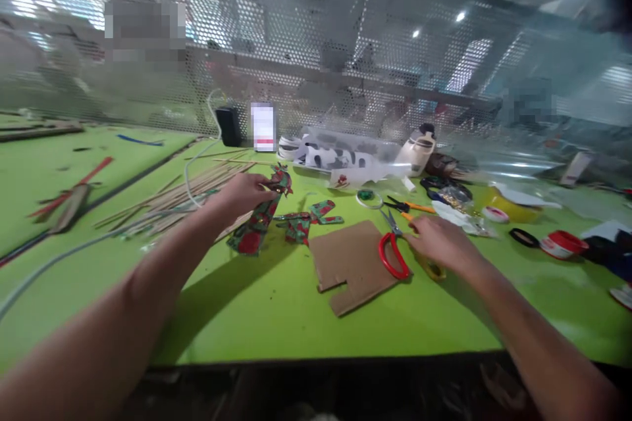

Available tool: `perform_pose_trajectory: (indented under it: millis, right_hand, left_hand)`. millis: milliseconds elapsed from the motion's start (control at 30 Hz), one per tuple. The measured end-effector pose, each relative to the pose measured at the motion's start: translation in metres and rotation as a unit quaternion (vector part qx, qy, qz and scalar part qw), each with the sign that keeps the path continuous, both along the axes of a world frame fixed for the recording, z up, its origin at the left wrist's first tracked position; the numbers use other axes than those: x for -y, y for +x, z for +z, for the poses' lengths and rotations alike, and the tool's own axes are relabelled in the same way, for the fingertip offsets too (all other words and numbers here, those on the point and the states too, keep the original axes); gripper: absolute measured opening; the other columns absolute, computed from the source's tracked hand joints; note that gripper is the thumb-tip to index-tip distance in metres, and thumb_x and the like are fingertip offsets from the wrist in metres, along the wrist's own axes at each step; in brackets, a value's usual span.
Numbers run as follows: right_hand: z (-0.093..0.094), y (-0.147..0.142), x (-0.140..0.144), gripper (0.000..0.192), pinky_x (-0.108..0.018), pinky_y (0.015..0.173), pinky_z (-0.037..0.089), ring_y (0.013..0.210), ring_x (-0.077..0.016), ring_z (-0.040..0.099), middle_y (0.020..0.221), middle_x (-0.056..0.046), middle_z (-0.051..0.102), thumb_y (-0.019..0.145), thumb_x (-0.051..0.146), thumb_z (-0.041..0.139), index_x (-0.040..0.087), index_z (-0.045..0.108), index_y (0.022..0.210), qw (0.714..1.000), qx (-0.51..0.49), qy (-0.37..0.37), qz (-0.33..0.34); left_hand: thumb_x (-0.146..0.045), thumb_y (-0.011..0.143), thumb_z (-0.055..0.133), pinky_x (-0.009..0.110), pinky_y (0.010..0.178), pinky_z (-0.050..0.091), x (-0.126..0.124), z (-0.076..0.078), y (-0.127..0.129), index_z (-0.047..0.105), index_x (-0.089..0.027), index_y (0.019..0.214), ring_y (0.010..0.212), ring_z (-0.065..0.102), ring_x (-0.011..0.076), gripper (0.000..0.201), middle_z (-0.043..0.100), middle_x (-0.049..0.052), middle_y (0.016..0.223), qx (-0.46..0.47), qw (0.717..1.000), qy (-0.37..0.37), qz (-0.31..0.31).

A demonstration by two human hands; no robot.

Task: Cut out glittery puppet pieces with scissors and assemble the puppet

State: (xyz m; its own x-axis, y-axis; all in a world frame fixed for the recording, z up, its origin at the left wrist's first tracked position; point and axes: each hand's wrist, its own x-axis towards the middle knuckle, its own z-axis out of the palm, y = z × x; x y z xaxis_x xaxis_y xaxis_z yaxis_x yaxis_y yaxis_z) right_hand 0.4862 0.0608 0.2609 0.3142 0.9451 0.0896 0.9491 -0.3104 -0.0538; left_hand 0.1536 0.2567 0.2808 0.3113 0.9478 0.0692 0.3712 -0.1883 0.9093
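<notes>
My left hand (248,192) is closed on the upper part of a floral-patterned craft figure (257,227), green with red flowers, and holds it upright above the green table. A second piece in the same pattern (297,226) lies just right of it. My right hand (442,242) is closed, its fingertips at the orange-handled pliers (409,205); the fingers partly hide the grip. Below that hand a yellow handle loop (434,270) shows. Red-handled scissors (394,256) lie left of my right hand, overlapping the notched brown cardboard (353,262).
Thin wooden sticks (170,200) and a white cable (64,260) lie on the left. A lit phone (263,126) stands at the back beside a black box (228,126). Rolls of tape (563,245) lie right; a mesh panel (296,33) rises behind.
</notes>
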Motion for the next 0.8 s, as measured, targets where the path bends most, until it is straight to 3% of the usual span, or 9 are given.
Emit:
perform_pose_trajectory:
  millis: [133, 267, 467, 567, 700, 800]
  right_hand:
    - [-0.02, -0.006, 0.005, 0.018, -0.035, 0.07, 0.045, 0.087, -0.0308, 0.068, 0.09, -0.021, 0.073, 0.087, 0.014, 0.057, 0.014, 0.072, 0.077, 0.997, 0.07, -0.023, 0.01]
    - [-0.034, -0.005, -0.002, 0.021, -0.036, 0.076, 0.046, 0.097, -0.0323, 0.066, 0.1, -0.022, 0.071, 0.088, 0.008, 0.051, 0.011, 0.072, 0.086, 0.995, 0.093, -0.012, 0.021]
    - [-0.044, 0.01, -0.002, 0.014, -0.035, 0.072, 0.046, 0.087, -0.0303, 0.067, 0.093, -0.018, 0.072, 0.084, 0.011, 0.056, 0.014, 0.069, 0.081, 0.998, 0.058, 0.036, -0.007]
    - [-0.042, 0.02, 0.007, 0.013, -0.036, 0.072, 0.048, 0.081, -0.0293, 0.069, 0.09, -0.015, 0.075, 0.082, 0.014, 0.059, 0.015, 0.071, 0.085, 0.996, 0.009, 0.082, -0.037]
    - [-0.032, 0.032, 0.017, 0.022, -0.04, 0.082, 0.053, 0.089, -0.0308, 0.072, 0.098, -0.015, 0.077, 0.083, 0.023, 0.061, 0.015, 0.074, 0.099, 0.978, -0.042, 0.18, -0.092]
    - [-0.027, 0.032, 0.019, 0.031, -0.043, 0.082, 0.056, 0.088, -0.0318, 0.073, 0.092, -0.013, 0.077, 0.081, 0.032, 0.066, 0.015, 0.074, 0.105, 0.931, -0.156, 0.308, -0.122]
  left_hand:
    - [-0.019, 0.067, 0.077, 0.025, 0.054, 0.035, -0.015, -0.007, -0.002, 0.075, -0.01, 0.109, 0.051, 0.049, 0.0145, 0.043, 0.055, -0.005, 0.05, -0.158, 0.986, 0.055, 0.012]
    - [-0.022, 0.067, 0.076, 0.029, 0.071, 0.046, -0.019, -0.013, -0.004, 0.068, -0.015, 0.122, 0.073, 0.065, 0.023, 0.056, 0.069, 0.004, 0.073, -0.275, 0.955, 0.107, 0.016]
    - [-0.03, 0.079, 0.065, 0.044, 0.083, 0.049, -0.005, -0.008, -0.006, 0.072, -0.014, 0.114, 0.102, 0.065, 0.039, 0.04, 0.07, 0.021, 0.103, -0.388, 0.904, 0.177, -0.002]
    - [-0.032, 0.087, 0.058, 0.04, 0.089, 0.049, 0.003, -0.01, 0.002, 0.073, -0.017, 0.116, 0.109, 0.063, 0.0335, 0.036, 0.068, 0.018, 0.114, -0.393, 0.89, 0.221, -0.071]
    - [-0.031, 0.086, 0.063, 0.034, 0.097, 0.046, 0.006, -0.028, 0.015, 0.077, -0.022, 0.109, 0.113, 0.061, 0.0265, 0.028, 0.069, 0.011, 0.116, -0.392, 0.868, 0.242, -0.186]
    - [-0.023, 0.087, 0.061, 0.035, 0.099, 0.045, 0.002, -0.039, 0.021, 0.077, -0.017, 0.104, 0.108, 0.062, 0.026, 0.024, 0.069, 0.013, 0.111, -0.397, 0.86, 0.247, -0.204]
